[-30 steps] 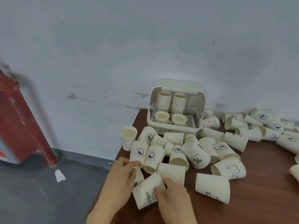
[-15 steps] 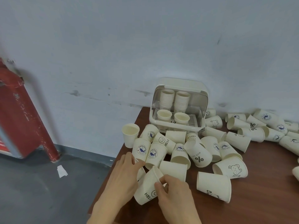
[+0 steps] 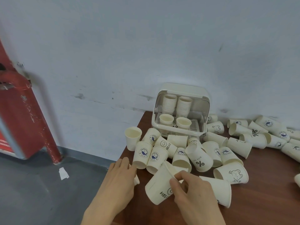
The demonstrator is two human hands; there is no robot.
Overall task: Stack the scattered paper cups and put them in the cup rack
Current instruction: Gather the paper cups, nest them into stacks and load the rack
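Note:
My right hand (image 3: 191, 192) grips a cream paper cup printed "HELLO" (image 3: 159, 185), tilted with its rim toward the pile. My left hand (image 3: 120, 177) covers another cup (image 3: 136, 179) at the table's left edge; only a sliver of it shows under the fingers. Several cream cups lie scattered in a pile (image 3: 186, 153) on the brown table (image 3: 259, 200). One cup (image 3: 132, 138) stands upright at the far left. The white cup rack (image 3: 180, 109), its lid raised, sits against the wall with two tall stacks and two short ones inside.
More loose cups (image 3: 263, 133) trail along the wall to the right. The table's left edge (image 3: 129, 151) drops to a grey floor with a scrap of paper (image 3: 63, 173). A red pipe (image 3: 32, 117) stands at the left.
My right hand has lifted and turned the "HELLO" cup, tipping it more upright. My left hand stays on the cup at the table's edge. The view has shifted slightly.

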